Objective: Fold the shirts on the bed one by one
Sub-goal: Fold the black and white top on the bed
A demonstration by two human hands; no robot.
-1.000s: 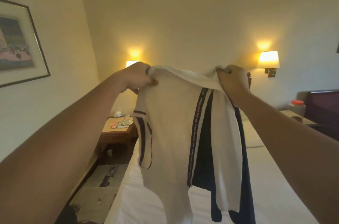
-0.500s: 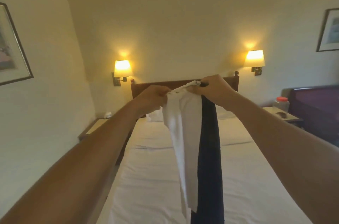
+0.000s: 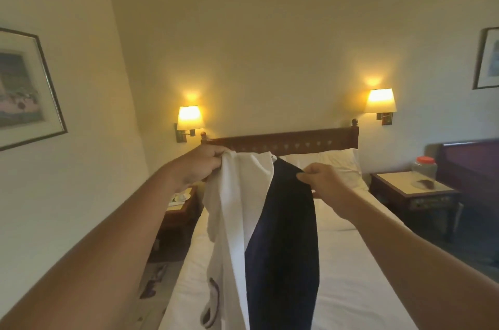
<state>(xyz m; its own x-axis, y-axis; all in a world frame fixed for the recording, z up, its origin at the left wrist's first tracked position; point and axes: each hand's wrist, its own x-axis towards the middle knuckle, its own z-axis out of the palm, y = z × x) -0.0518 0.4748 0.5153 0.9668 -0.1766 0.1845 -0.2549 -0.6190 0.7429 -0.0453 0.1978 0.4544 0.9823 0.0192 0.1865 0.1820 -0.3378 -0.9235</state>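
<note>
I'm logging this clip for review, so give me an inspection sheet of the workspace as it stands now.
Surface: bed, white sheet, pillows at the headboard.
Job's things: white and navy shirt held up, hanging over the bed.
Clutter: red-lidded jar on the right nightstand; cup on the left one.
Grippers: left hand grips the white edge; right hand pinches the navy edge.
Cables: nothing seen.
Surroundings: two lit wall lamps, framed pictures on both walls.

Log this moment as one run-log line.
stage: shirt held up, unfolded | left hand: grips white and navy cotton shirt top | right hand: pinches navy edge | white-sheeted bed: below
</note>
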